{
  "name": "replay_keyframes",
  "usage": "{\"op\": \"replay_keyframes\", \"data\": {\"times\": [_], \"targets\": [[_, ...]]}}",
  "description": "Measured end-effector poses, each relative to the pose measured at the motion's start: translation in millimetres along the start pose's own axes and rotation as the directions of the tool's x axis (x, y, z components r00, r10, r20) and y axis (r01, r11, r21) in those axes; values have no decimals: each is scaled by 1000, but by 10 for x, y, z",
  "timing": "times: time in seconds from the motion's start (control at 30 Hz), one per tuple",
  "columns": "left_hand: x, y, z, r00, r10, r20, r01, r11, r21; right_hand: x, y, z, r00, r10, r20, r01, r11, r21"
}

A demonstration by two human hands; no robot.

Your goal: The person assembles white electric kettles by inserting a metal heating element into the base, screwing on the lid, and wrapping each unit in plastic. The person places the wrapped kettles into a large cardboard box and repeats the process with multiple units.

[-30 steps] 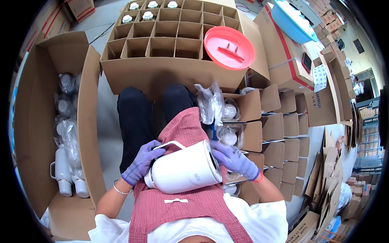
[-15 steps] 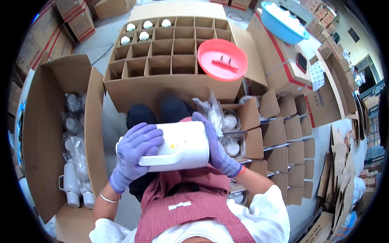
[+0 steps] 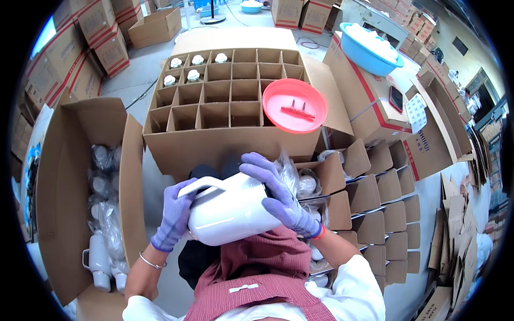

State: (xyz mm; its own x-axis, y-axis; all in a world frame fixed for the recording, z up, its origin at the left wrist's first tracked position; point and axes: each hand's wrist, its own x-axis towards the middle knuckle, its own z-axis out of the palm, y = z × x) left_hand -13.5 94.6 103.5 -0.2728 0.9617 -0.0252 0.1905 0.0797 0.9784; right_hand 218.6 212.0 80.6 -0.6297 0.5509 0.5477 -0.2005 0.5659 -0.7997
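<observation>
One white mug [image 3: 233, 216] is tilted before the apron [image 3: 262, 259], at the centre. The left hand [image 3: 176, 216] grasps it from 9 o'clock, the right hand [image 3: 281, 198] holds its mouth end from 2 o'clock. Its glossy wall could slip if one hand loosens; a bump could tip the red dish [image 3: 286, 93] at 1 o'clock.

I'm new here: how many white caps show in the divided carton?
5 white caps in the divided carton: three in the far row, two in the next, toward the left. Others may be hidden.

mug [image 3: 233, 216] partly covered, legs [image 3: 195, 265] mostly hidden
</observation>
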Motion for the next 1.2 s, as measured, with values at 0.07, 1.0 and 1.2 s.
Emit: {"op": "replay_keyframes", "data": {"times": [0.07, 1.0, 1.2], "targets": [[92, 11, 28, 977, 207, -41, -208, 978, -7, 81, -27, -63, 999, 30, 10, -31, 997, 72], [445, -475, -732, 980, -196, -24, 187, 960, -209, 1211, -102, -659, 747, -414, 520, 648, 628, -431], [196, -452, -676, 974, -151, 166, 183, 962, -203, 1078, -573, -382, 416, -392, 821, 909, 222, -354]]}}
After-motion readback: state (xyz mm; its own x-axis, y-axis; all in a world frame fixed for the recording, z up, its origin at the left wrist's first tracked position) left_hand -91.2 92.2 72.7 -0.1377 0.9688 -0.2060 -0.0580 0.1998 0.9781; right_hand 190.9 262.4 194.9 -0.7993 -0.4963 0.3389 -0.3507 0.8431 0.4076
